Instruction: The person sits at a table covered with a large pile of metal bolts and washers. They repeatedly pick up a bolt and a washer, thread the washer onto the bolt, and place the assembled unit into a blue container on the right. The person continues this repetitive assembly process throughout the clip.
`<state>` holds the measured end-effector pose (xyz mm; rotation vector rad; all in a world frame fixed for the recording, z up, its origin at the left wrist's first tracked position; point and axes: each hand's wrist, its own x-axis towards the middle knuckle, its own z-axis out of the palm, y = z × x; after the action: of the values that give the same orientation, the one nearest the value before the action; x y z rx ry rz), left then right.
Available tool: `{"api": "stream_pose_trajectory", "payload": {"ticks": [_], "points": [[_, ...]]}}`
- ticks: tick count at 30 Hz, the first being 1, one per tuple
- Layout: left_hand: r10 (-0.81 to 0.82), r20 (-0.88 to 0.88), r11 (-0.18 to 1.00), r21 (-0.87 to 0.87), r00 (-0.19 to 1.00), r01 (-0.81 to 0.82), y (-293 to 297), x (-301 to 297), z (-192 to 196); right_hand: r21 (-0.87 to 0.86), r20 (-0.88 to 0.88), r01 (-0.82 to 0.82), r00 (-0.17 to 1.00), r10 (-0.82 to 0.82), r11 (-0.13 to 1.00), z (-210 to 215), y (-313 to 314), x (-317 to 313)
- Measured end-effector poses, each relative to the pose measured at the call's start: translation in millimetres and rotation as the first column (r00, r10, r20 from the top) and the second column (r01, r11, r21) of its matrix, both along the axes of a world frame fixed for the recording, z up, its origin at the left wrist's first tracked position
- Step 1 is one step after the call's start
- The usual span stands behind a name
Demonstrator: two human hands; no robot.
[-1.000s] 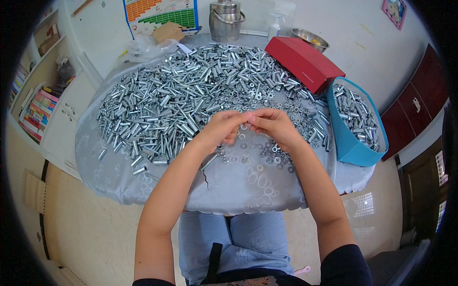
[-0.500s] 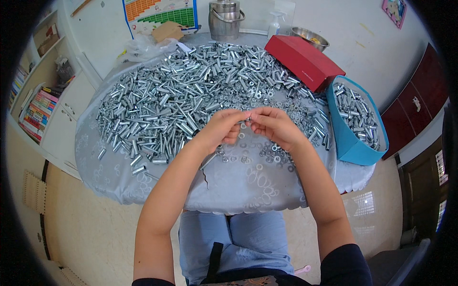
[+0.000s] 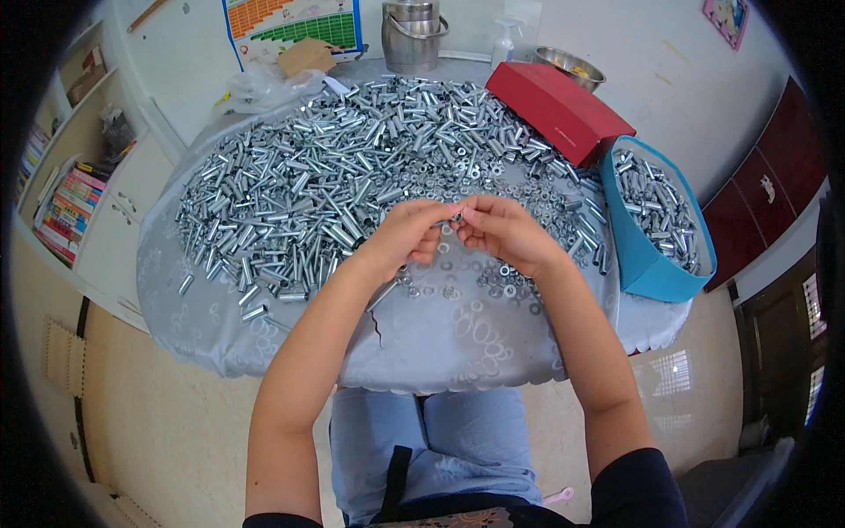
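Note:
My left hand (image 3: pixel 407 231) and my right hand (image 3: pixel 509 234) meet fingertip to fingertip above the near side of the table. Pinched between them is a small shiny metal fastener (image 3: pixel 457 216) with a round, ring-like end. Fingers cover most of it, so its full shape is hidden. Beyond my hands spreads a heap of silvery metal sleeves (image 3: pixel 290 185). Loose washers (image 3: pixel 528 189) lie behind and beside my right hand, with several more on the cloth below my fingers.
A red box (image 3: pixel 563 110) lies at the back right of the heap. Right of it stands a blue fabric bin (image 3: pixel 660 273) holding metal sleeves. A lidded steel pot (image 3: pixel 411 44), a spray bottle (image 3: pixel 503 44), a steel bowl (image 3: pixel 572 66) and a plastic bag (image 3: pixel 264 88) line the back.
Both hands stay together at nearly the same spot, still pinching the metal fastener. The fastener's ring-like end shows a little more clearly now. The whole view has shifted slightly.

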<state>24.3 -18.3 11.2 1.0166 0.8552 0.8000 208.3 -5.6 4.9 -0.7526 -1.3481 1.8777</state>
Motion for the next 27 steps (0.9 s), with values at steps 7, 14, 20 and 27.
{"api": "stream_pose_trajectory", "payload": {"ticks": [7, 14, 20, 27], "points": [[-0.006, 0.01, 1.0, 0.006, 1.0, 0.006, 3, -2, -2, 0.006, -0.048, -0.02, 0.999, 0.02, 1.0, 0, 1, 3], [0.004, -0.013, 1.0, 0.014, 1.0, -0.004, 1, -2, 0, 0.254, 0.279, 0.239, 0.91, -0.307, 0.937, 7, 2, 10], [0.038, 0.007, 0.999, 0.012, 0.999, -0.038, 4, -4, -3, 0.381, 0.33, 0.293, 0.843, -0.425, 0.877, -1, 6, 7], [0.057, 0.024, 0.998, -0.021, 0.998, -0.057, 5, -4, -3, 0.826, 0.388, 0.141, 0.559, -0.732, 0.546, -20, 16, 18]]}}
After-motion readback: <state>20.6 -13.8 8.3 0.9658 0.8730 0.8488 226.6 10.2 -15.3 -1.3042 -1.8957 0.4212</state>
